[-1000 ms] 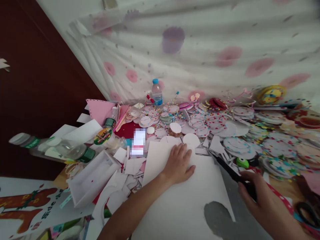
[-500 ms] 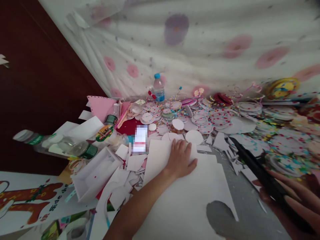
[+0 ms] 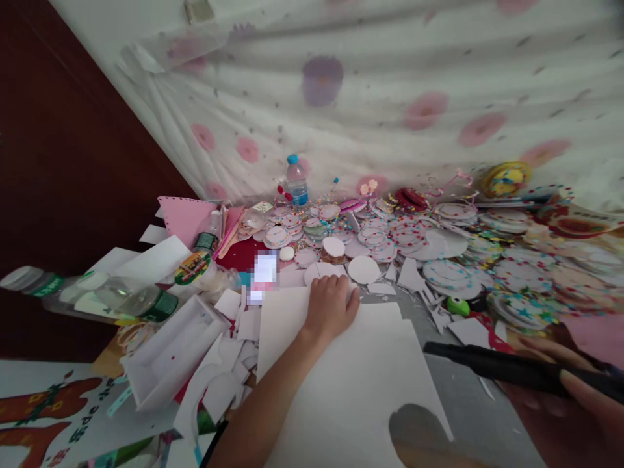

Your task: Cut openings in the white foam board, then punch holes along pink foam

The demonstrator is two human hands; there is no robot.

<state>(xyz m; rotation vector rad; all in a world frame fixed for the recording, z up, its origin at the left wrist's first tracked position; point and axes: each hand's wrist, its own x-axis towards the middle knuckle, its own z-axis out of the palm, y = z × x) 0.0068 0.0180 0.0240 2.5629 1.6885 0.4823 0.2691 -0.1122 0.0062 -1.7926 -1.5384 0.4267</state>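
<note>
A large white board lies before me, with a round cut-out near its lower right edge. My left hand is at the top edge of this board, fingers curled over it and the thumb to the right. In my right hand is a black utility knife, pointing left above the grey work surface. The knife is apart from the board, and some of its handle is hidden by my fingers. White paper discs and angular offcuts lie just beyond the board.
Dotted white discs are piled along the back and right. At left are plastic bottles, a white open box and scraps. A lit phone lies behind the board. A water bottle stands by the flowered curtain.
My left fingers, spread flat on the board before, are now curled at its top edge. The knife has swung from a steep slant to nearly level. The view has shifted rightward.
</note>
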